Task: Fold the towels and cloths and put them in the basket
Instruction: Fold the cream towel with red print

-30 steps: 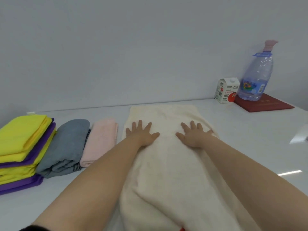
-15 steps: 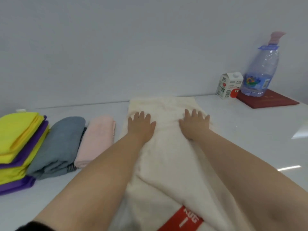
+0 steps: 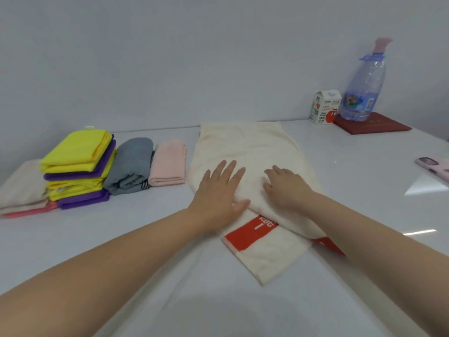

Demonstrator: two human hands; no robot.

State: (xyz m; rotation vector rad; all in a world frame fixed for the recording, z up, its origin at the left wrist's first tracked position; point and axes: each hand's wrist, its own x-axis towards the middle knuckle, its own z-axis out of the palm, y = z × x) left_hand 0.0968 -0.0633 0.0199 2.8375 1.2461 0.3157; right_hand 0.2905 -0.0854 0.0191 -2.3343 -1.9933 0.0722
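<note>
Cream towel (image 3: 247, 147) lies on the white table (image 3: 352, 190), doubled over, with a red band (image 3: 247, 233) showing at its near end. Left hand (image 3: 218, 190) and right hand (image 3: 284, 186) both press flat on the towel's middle, fingers straight and spread, gripping nothing.

Left of the towel, in order:
- pink cloth (image 3: 167, 164), just beside it
- grey cloth (image 3: 132, 164)
- yellow and purple stack (image 3: 77, 166)
- beige towel (image 3: 21, 188)

Right of the towel, well apart:
- carton (image 3: 324, 107)
- bottle (image 3: 362, 88) on a red book (image 3: 374, 126)
- phone (image 3: 435, 167)
</note>
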